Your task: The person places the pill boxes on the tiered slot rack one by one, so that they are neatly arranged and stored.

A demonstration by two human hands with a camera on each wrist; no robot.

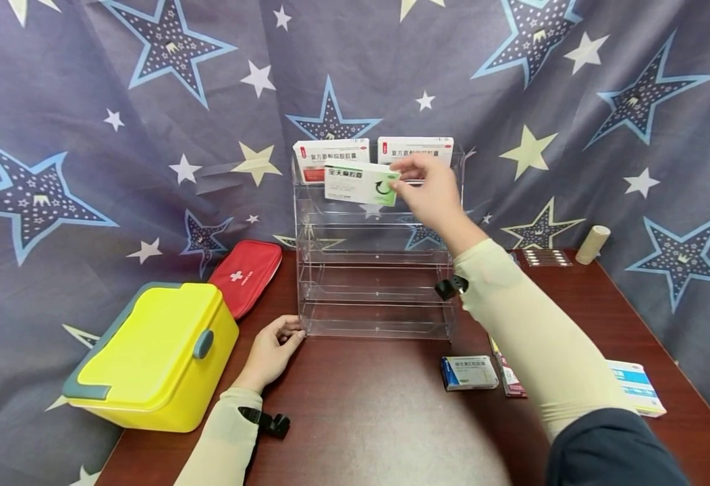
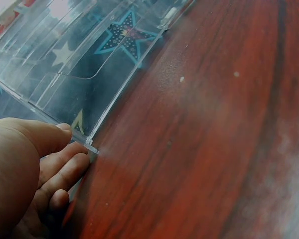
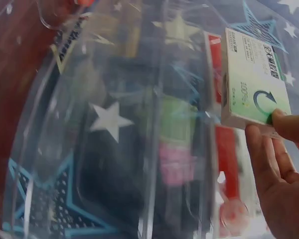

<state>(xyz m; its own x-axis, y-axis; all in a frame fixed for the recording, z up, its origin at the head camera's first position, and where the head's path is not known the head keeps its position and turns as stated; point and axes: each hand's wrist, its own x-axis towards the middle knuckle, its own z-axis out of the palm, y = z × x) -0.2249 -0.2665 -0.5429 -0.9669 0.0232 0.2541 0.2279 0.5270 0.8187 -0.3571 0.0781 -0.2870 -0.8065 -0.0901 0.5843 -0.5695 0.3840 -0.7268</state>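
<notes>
Pinching green-white box (image 1: 355, 184) by edge: right hand (image 1: 432, 190); left hand (image 1: 272, 349), relaxed, touching rack (image 1: 377, 258) corner.

From farthest off, the head camera is looking forward and down, taking in the right edge of the desk (image 1: 622, 324) and the clear rack (image 1: 376, 330). Close in, the left-wrist camera (image 1: 272, 424) is peering past the left hand (image 1: 272, 354), sharing the rack's lower left corner with the head view; the right-wrist camera (image 1: 450, 288), tipped sideways along the tiers, is sharing the green-and-white box (image 1: 360, 183).
</notes>
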